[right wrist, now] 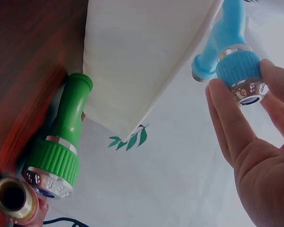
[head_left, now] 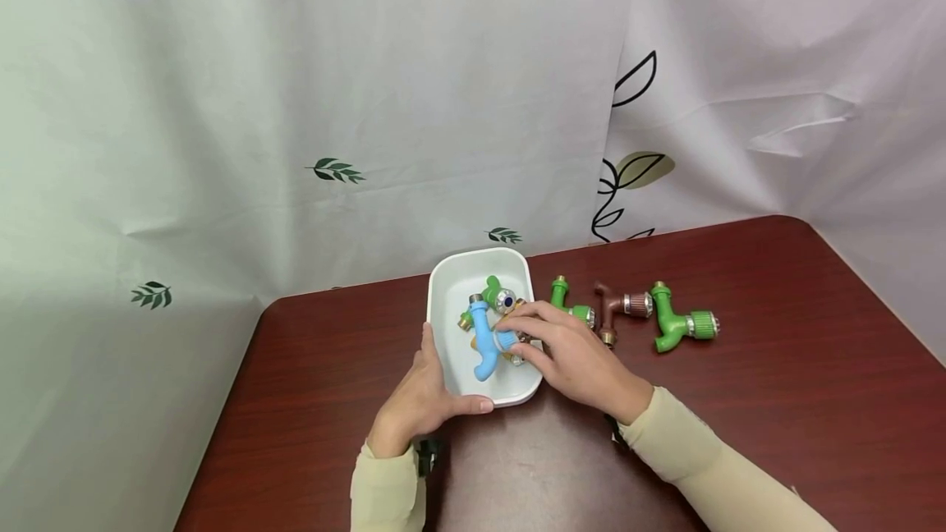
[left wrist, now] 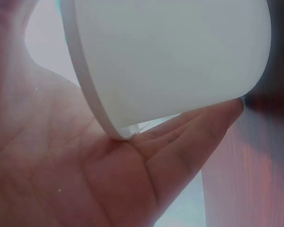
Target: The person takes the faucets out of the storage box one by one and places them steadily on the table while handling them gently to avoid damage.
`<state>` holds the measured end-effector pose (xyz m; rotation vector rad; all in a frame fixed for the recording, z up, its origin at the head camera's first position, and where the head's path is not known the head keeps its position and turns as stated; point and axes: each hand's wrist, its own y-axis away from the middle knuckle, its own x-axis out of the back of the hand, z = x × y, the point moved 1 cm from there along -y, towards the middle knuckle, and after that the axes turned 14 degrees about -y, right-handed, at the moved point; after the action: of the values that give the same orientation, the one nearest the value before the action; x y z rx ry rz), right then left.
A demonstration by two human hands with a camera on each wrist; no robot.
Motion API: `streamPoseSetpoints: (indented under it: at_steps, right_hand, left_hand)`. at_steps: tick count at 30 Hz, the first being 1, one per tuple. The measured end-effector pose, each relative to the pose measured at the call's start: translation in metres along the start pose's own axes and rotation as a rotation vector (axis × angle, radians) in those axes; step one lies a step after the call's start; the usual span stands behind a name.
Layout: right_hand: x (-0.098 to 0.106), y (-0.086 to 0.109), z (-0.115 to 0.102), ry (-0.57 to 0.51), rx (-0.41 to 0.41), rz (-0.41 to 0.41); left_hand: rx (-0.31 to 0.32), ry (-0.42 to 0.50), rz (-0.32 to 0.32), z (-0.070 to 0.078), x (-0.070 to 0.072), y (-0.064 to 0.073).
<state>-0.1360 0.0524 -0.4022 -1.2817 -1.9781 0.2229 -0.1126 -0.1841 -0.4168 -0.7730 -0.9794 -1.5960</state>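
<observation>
A white plastic box (head_left: 443, 273) holds a green tap (head_left: 492, 290) and a yellow-orange tap (head_left: 516, 358), partly covered. My left hand (head_left: 420, 401) spans the box's near left corner, thumb along the near rim. In the left wrist view its straight fingers (left wrist: 189, 151) lie against the outer wall. With thumb and fingertips, my right hand (head_left: 572, 355) pinches a light-blue tap (head_left: 484, 343) by its ribbed knob. That tap overlaps the others inside the box in the head view; the right wrist view shows it near the box rim.
Right of the box lie a green tap (head_left: 559, 294), a brown tap (head_left: 609, 306) and another green tap (head_left: 671, 323) on the dark red table (head_left: 776, 409). A pale curtain with leaf prints (head_left: 443, 105) hangs behind the table's back edge.
</observation>
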Motion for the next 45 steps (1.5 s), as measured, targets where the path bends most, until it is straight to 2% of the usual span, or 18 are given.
streamPoseSetpoints:
  at_steps: [10,18,26,34,45]
  right_hand:
    - [0.006,0.006,-0.002,0.006,0.028,0.021]
    - [0.012,0.015,-0.004,0.026,0.006,0.029]
    - [0.018,0.024,-0.003,0.037,0.054,0.058]
    - [0.025,0.034,-0.005,0.028,0.004,0.071]
    - [0.036,0.048,-0.005,0.055,-0.002,0.076]
  left_hand:
    - [0.010,-0.007,0.001,-0.001,0.000,-0.001]
    - [0.007,0.004,0.000,0.000,-0.001,-0.001]
    - [0.023,0.000,-0.002,0.000,0.000,0.000]
    - [0.014,0.008,-0.001,0.000,0.000,0.000]
    - [0.012,0.010,-0.001,0.000,0.001,0.001]
